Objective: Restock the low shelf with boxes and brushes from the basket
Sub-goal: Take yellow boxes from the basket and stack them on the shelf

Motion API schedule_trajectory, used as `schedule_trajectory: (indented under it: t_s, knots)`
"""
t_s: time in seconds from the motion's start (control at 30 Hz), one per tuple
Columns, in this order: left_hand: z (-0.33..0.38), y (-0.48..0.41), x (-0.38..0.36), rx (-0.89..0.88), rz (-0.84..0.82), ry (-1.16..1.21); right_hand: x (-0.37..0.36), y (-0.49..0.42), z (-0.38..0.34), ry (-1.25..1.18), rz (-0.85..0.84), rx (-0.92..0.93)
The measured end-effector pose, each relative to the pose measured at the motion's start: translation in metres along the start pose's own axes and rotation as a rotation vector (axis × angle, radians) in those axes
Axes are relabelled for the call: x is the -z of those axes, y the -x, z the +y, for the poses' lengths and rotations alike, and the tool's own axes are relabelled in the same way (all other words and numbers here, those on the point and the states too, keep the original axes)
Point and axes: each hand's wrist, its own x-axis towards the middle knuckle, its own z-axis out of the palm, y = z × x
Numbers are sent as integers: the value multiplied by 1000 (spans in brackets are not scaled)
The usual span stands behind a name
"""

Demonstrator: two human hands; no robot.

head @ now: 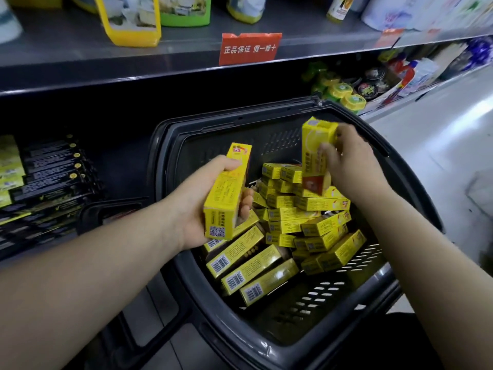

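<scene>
Fingers (229, 164) grip yellow boxes (226, 194) over basket (164, 166); black packs (53, 166) leftward.

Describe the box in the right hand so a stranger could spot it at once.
Find the dark grey basket in front of the shelves, piled with yellow boxes. Over its far right side, the right hand pinches one yellow box near the top. Unlike the flat-lying pile, it stands nearly upright, a red patch at its lower end.
</scene>
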Motion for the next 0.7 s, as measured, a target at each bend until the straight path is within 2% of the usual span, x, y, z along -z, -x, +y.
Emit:
schedule_trajectory:
  t_s: [0.07,0.13,0.17,0.23,0.33,0.5,0.57,0.7]
  knots:
    - [0,8,19,-99,113,191,18,14,-27,-323,-44,-79]
    - [0,15,17,-75,3,103,29,31,-50,-555,-121,-155]
    - [-1,13,12,-56,-57,12,31,40,-59,-606,-165,-180]
    - [3,0,9,133,-33,42,29,54,-71,-626,-240,-213]
    - [0,2,11,128,-114,-100,19,66,-83,-648,-286,-245]
    - [-3,1,12,129,-122,-144,4,64,-91,-699,-320,-398]
    - [-4,0,10,124,-113,-128,-2,63,-91,-818,-382,-498]
    - [-4,-3,6,68,-96,-85,-5,60,-97,-1269,-441,-799]
